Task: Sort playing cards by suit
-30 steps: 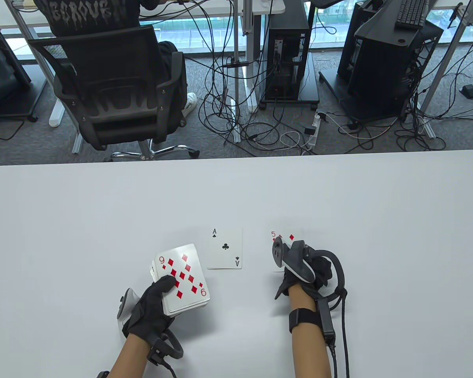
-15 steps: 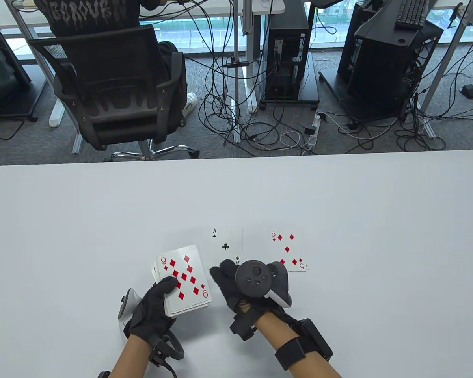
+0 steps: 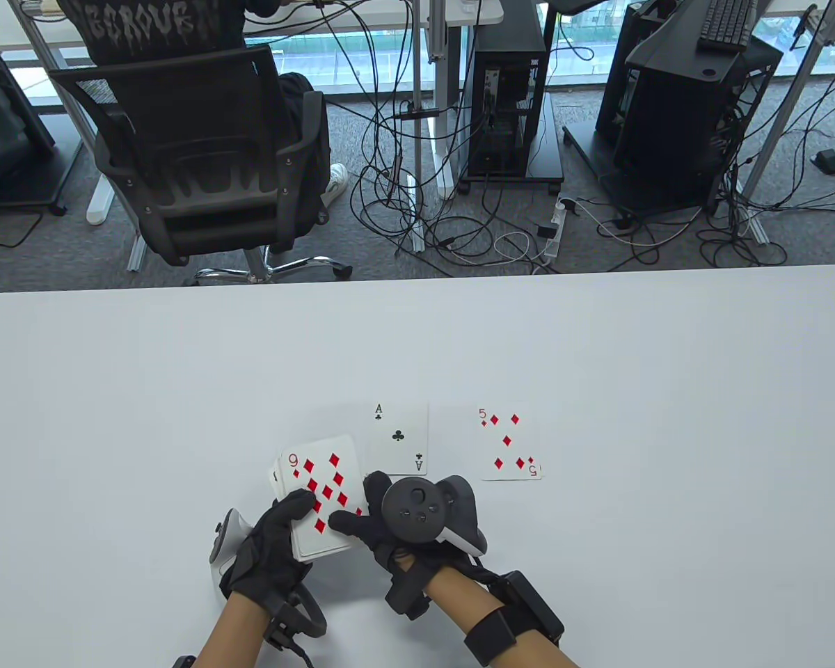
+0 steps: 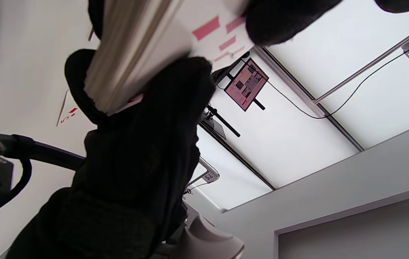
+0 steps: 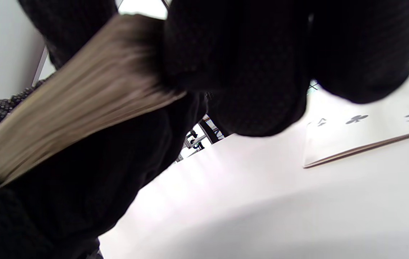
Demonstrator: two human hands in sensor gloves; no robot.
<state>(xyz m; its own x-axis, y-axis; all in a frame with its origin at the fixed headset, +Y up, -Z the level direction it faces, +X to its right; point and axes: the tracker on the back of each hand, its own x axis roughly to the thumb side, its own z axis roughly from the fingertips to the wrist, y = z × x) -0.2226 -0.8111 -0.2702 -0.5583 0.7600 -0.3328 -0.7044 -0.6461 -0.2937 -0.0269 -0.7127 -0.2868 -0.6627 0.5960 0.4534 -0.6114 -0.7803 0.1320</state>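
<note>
My left hand (image 3: 271, 550) gripped the deck (image 3: 323, 501); my right fingers (image 3: 348, 522) pinched its thin, slippery nine of diamonds (image 3: 320, 480) by the near-right corner.

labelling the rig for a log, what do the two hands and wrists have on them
Both the left hand and right hand wear black fabric gloves. Each has a controller-like tracker: the left tracker looks pale grey, the right tracker dark with round buttons. A black strap and box sit on the right wrist. No sleeves.
</note>
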